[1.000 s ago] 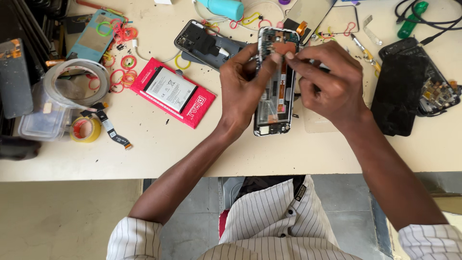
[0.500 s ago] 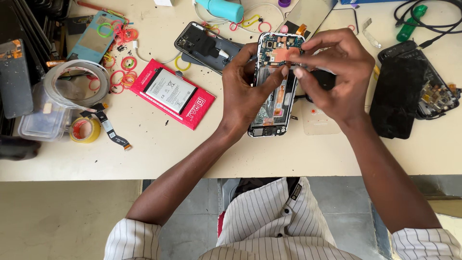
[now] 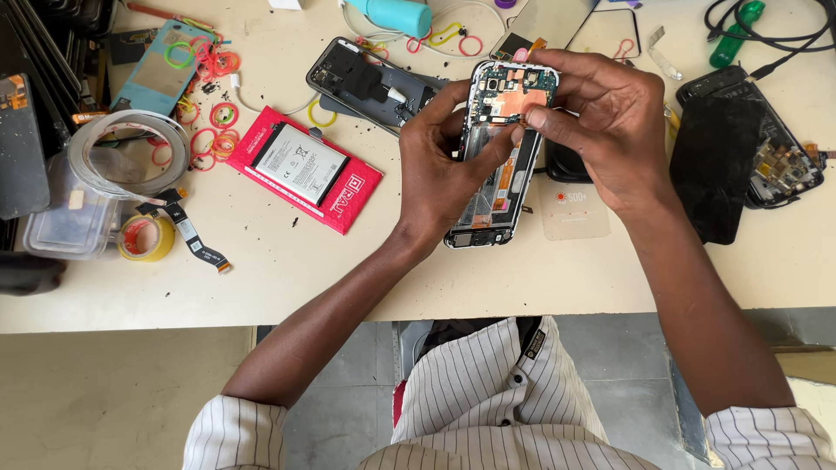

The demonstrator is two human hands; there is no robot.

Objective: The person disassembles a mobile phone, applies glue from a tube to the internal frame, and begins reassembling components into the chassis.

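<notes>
An opened smartphone [image 3: 498,174] with its back cover off, circuit board and copper shield showing, is held tilted above the white table [image 3: 287,278]. My left hand [image 3: 444,170] grips its left side, thumb pressed on the middle of the phone. My right hand [image 3: 601,126] wraps the top right corner, fingertips pinching at the copper shield near the top. Whether a small part sits between those fingertips is unclear.
A phone battery on a red packet [image 3: 305,170] lies to the left, with a second opened phone [image 3: 357,83] behind it. A black broken phone and screen [image 3: 740,161] lie to the right. Tape rolls [image 3: 144,235], a plastic box, coloured rubber bands and a flex cable sit at the left.
The phone has been lifted off the table and tilted up. My right hand has moved from the phone's middle to its top corner; a dark tool seen in it earlier is out of sight.
</notes>
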